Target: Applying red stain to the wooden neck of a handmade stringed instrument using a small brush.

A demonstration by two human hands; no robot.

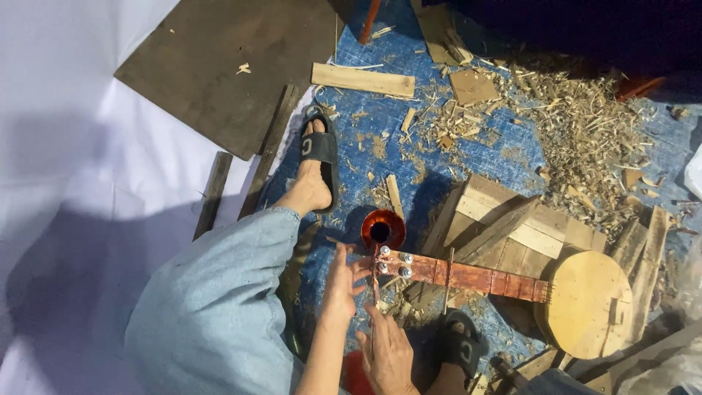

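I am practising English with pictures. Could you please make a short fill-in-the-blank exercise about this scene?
1. The left hand touches the headstock of a small stringed instrument whose round body has the colour of pale ____.
2. The floor under the wood shavings is covered by a tarp of ____ colour.
3. The person wears ____ sandals.
4. The right hand is ____ the instrument's neck in the picture.

Missing words: wood; blue; black; below

Light denim trousers (212,307), black slide sandals (319,146)
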